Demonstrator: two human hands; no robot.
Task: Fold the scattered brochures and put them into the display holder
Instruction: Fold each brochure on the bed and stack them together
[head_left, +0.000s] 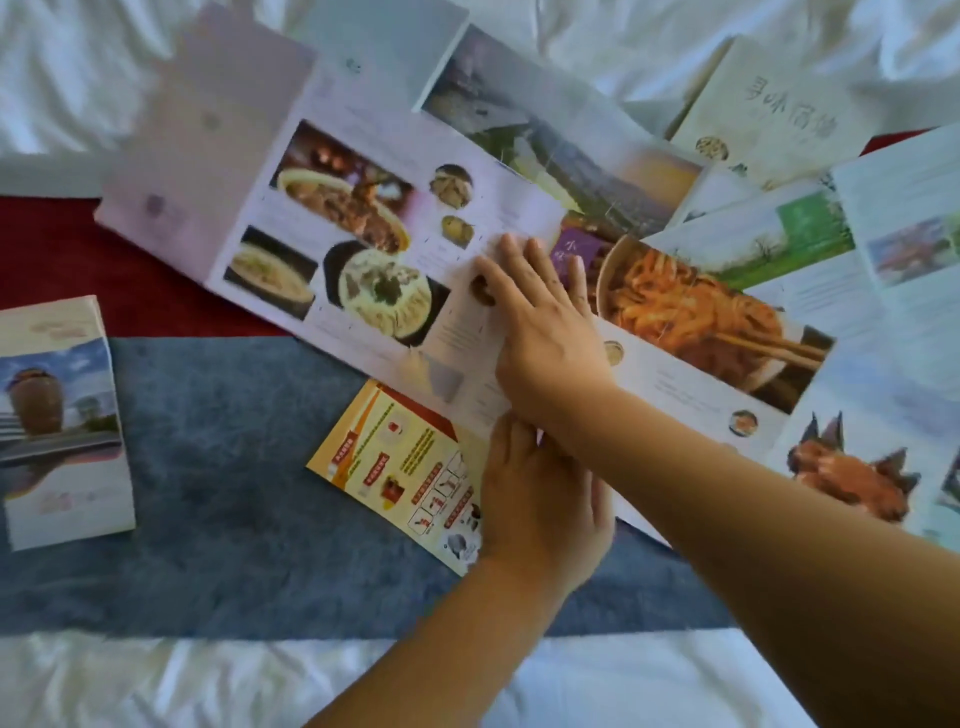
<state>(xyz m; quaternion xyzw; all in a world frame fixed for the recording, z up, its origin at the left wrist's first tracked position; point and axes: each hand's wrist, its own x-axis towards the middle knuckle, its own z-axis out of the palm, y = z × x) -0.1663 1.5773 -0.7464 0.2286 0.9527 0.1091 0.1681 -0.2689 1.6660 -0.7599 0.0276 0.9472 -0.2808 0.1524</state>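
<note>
A large pink food brochure (363, 218) lies unfolded across the bed, and its far left panel looks lifted and blurred. My right hand (540, 322) presses flat on its middle, fingers spread. My left hand (540, 499) lies just below, over an orange leaflet (400, 467). Its fingertips reach the pink brochure's near edge under my right wrist, so their grip is hidden. A folded brochure with a building picture (57, 415) lies at the far left. I cannot make out a display holder.
More open brochures overlap at the right: a noodle bowl one (701, 312), a landscape one (545, 135), a cream booklet (769, 119), a green one (779, 234) and a crab picture (852, 467). A blue and red runner (234, 467) crosses the white bedding (156, 686).
</note>
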